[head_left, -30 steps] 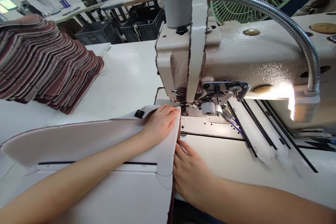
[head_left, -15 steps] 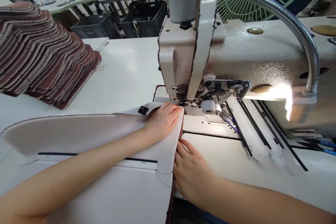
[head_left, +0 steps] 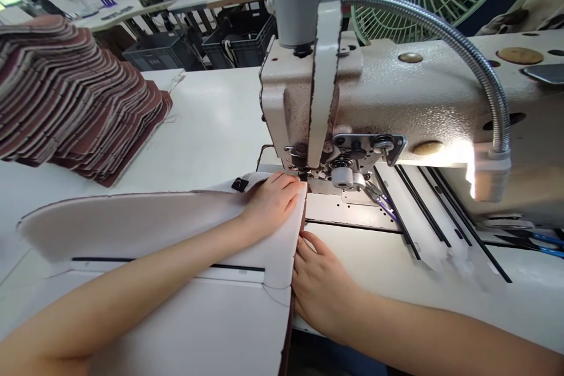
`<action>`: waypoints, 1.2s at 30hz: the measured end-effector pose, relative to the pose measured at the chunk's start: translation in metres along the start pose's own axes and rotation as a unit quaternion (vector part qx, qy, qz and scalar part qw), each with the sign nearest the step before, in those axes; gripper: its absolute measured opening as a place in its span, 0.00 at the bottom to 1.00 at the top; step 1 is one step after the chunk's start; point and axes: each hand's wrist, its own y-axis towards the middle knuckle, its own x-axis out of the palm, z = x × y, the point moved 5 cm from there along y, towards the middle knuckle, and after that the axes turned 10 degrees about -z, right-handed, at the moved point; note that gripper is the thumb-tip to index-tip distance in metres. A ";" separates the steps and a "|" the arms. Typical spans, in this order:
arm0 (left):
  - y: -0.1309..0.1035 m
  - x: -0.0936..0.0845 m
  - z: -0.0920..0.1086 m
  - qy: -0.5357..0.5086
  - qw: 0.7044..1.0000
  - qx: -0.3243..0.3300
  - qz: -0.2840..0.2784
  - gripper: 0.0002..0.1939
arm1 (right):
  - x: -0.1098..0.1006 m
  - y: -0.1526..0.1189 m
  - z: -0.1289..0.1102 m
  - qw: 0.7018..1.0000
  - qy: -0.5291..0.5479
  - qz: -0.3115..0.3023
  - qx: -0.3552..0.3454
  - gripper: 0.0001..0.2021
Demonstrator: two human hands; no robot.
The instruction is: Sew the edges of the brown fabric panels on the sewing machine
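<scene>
Hands (head_left: 273, 202) press smooth, pale, curved-edged fabric (head_left: 211, 317) beside rough-cast metal (head_left: 304, 106).

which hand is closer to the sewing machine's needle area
The left hand: its fingers lie on the white panel, right by the needle area, while the right hand is farther down, at the panel's side edge.

Head view, ours alone, shared area none | worn on the head, facing forward and down | close above both hands (head_left: 274, 202) and the sewing machine (head_left: 379, 94) | we see past the desk (head_left: 211, 123) to crates (head_left: 240, 41) farther back
</scene>
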 end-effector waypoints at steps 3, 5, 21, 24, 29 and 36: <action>0.001 0.000 -0.002 -0.008 1.000 -0.001 0.004 0.11 | -0.001 0.001 0.001 1.000 0.013 -0.004 -0.004 0.17; 0.003 0.000 -0.004 -0.007 1.000 -0.002 0.004 0.11 | -0.001 0.002 0.002 1.000 0.017 -0.011 -0.005 0.16; -0.010 0.000 0.005 0.005 0.998 0.001 -0.059 0.17 | 0.003 0.003 -0.005 0.999 0.018 -0.046 0.006 0.17; -0.008 0.000 0.006 0.003 0.998 -0.001 -0.057 0.17 | 0.001 0.002 -0.004 0.999 0.017 -0.037 -0.003 0.17; -0.002 0.000 0.003 -0.002 0.998 -0.020 -0.061 0.16 | -0.004 -0.001 0.003 1.000 0.011 -0.016 -0.001 0.17; -0.006 -0.004 0.000 -0.002 0.990 -0.050 -0.129 0.17 | -0.002 -0.001 0.004 0.999 -0.012 -0.049 -0.002 0.17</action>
